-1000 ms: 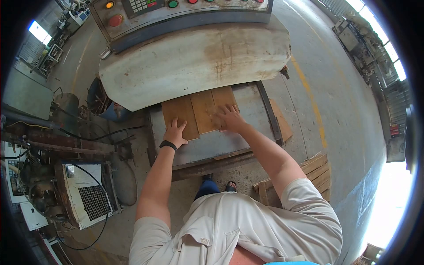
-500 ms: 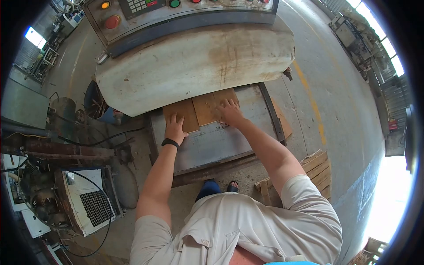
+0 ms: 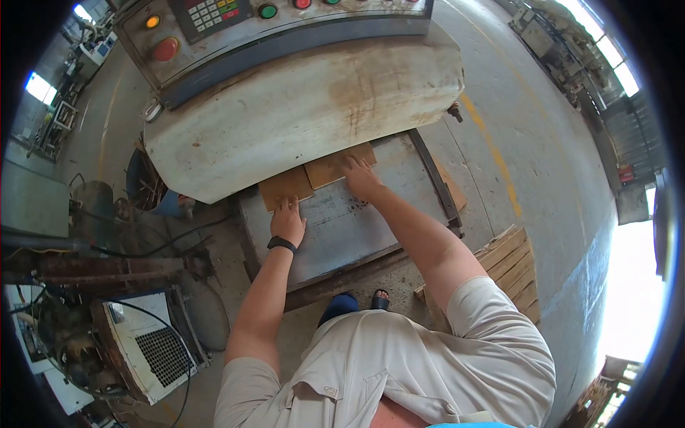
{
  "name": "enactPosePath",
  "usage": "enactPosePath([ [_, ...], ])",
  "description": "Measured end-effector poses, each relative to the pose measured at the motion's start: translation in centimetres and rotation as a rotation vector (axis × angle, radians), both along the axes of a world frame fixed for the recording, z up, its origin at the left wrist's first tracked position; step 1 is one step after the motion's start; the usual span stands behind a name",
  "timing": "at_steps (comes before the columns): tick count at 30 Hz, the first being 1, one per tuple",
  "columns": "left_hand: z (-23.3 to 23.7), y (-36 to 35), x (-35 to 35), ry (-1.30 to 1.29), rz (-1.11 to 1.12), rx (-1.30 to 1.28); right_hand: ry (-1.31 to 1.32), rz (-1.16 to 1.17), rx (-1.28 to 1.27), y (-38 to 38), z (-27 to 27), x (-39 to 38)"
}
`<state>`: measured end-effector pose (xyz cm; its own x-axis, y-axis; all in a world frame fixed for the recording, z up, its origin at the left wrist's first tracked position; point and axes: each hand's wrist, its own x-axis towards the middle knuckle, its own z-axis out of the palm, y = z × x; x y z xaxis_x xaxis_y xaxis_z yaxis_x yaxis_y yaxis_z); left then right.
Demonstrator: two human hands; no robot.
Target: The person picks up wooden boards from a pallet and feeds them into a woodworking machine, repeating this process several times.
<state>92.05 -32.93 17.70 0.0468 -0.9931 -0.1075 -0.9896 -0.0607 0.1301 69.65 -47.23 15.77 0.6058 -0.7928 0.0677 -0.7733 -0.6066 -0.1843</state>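
Note:
Two flat brown wooden boards lie side by side on the metal table (image 3: 328,239) of a large machine, their far ends hidden beneath its pale hood (image 3: 300,107). My left hand (image 3: 288,221) touches the near edge of the left board (image 3: 282,188), fingers stretched forward on it. On the right board (image 3: 332,170), my right hand (image 3: 362,180) rests near its right end with the fingers extended. Neither hand is wrapped around a board. A dark band circles my left wrist.
Above the hood is a control panel (image 3: 235,32) with buttons and a keypad. A blue bin (image 3: 153,189) of wood scraps stands at left, near a grille-covered unit (image 3: 160,353). Wooden slats (image 3: 506,271) lie on the floor at right.
Both boards have slid farther under the hood, so less of each shows. My left hand has moved back from the board's top to its near edge. The view has shifted slightly.

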Motion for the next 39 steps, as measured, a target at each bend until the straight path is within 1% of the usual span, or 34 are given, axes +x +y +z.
enactPosePath([
  [3,-0.3,-1.1,0.8,0.014,-0.012,0.023,-0.068,-0.003,0.076,1.4,0.9,-0.2],
  [6,-0.9,-2.0,1.5,0.036,-0.021,0.034,-0.272,-0.065,0.142,4.6,1.8,-1.3],
  [9,-0.2,-2.8,1.7,0.081,0.001,0.048,-0.463,-0.134,0.141,8.5,1.5,-4.2],
  [12,0.2,-3.5,1.3,0.137,0.015,0.052,-0.534,-0.296,0.078,13.5,1.6,-8.1],
  [15,0.7,-3.1,-0.7,0.098,-0.085,-0.034,-0.557,-0.517,0.006,19.0,1.6,-12.8],
  [18,0.6,-1.4,-4.7,0.209,-0.234,-0.088,-0.665,-0.734,-0.083,24.6,0.0,-17.3],
  [21,-0.3,2.0,-10.1,0.4,-0.436,-0.145,-0.724,-0.983,-0.029,30.7,-1.2,-21.1],
  [22,-0.3,3.4,-12.3,0.451,-0.508,-0.133,-0.698,-1.037,-0.036,32.9,-1.5,-22.2],
  [23,0.0,5.1,-14.4,0.502,-0.585,-0.118,-0.674,-1.091,0.022,35.1,-2.2,-23.1],
  [25,0.8,8.6,-18.8,0.591,-0.717,-0.043,-0.641,-1.203,0.145,40.8,-4.7,-25.0],
  [27,1.7,12.3,-22.8,0.645,-0.809,0.076,-0.612,-1.286,0.388,47.8,-7.6,-26.8],
  [28,1.5,14.0,-24.6,0.661,-0.878,0.076,-0.61,-1.309,0.517,51.3,-8.8,-27.2],
  [31,0.7,18.6,-28.9,0.658,-0.989,0.212,-0.615,-1.571,0.638,63.8,-11.1,-26.6],
  [33,-0.5,21.3,-31.0,0.616,-1.024,0.274,-0.704,-1.792,0.745,73.0,-13.5,-25.5],
  [36,-3.2,25.4,-32.8,0.537,-1.055,0.348,-0.643,-2.0,0.81,86.4,-15.4,-22.0],
  [39,-6.7,28.6,-34.2,0.443,-1.064,0.418,-0.667,-2.149,0.895,97.1,-16.3,-18.0],
])
